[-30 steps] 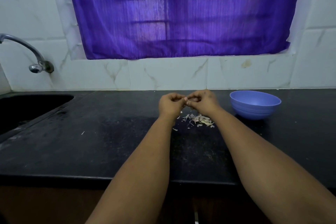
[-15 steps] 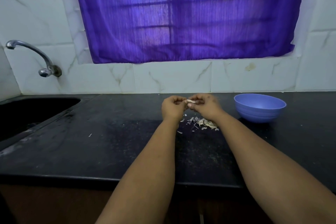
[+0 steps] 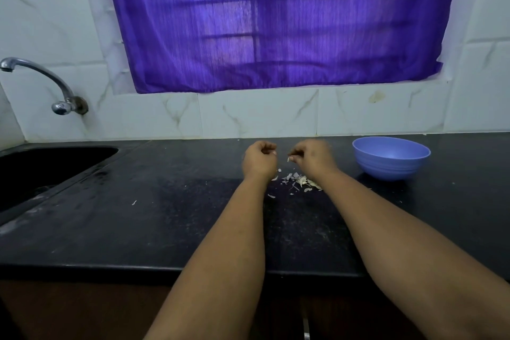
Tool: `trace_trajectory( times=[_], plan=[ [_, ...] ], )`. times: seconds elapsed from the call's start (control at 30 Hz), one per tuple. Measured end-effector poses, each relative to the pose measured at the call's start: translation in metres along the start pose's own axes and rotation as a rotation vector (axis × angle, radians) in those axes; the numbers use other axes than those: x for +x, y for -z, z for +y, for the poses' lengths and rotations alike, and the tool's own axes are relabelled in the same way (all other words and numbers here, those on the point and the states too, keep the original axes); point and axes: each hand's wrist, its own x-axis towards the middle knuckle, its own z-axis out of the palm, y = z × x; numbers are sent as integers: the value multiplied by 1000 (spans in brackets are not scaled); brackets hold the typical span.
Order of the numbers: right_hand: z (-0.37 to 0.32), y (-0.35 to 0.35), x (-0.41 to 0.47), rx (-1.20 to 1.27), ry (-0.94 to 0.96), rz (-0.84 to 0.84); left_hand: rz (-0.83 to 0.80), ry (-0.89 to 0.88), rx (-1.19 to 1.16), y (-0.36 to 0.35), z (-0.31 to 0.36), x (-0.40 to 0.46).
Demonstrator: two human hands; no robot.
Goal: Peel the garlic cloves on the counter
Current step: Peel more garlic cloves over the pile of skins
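Observation:
Both my hands hover above the black counter (image 3: 165, 215), a small gap between them. My left hand (image 3: 259, 160) is curled, and a pale tip of a garlic clove (image 3: 274, 152) shows at its fingertips; the remainder of the clove is hidden in the fingers. My right hand (image 3: 311, 157) is slightly blurred and pinches a small white scrap of garlic skin (image 3: 289, 159). Under and between the hands lies a little pile of garlic peels (image 3: 299, 181), partly hidden by my right wrist.
A blue bowl (image 3: 390, 165) stands on the counter just right of my right hand. A black sink (image 3: 41, 171) with a metal tap (image 3: 41, 77) fills the left. White tiled wall and a purple curtain (image 3: 276, 22) close off the back.
My hands were pressed together around the clove; now they have pulled apart, the right one drawing a scrap of skin away. The camera view has tilted slightly.

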Motion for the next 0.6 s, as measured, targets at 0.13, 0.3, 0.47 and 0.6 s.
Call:
trace_trajectory(
  times=[0.13, 0.3, 0.47, 0.6],
  plan=[
    [-4, -3, 9, -287, 51, -67, 81, 37, 3, 3, -1, 2],
    [-14, -18, 6, -432, 19, -160, 130, 67, 22, 3, -3, 6],
    [-17, -10, 14, -364, -30, -122, 152, 91, 17, 2, -5, 8],
    [-21, -14, 8, -383, -73, -189, 144, 94, 23, 2, -5, 6]
  ],
)
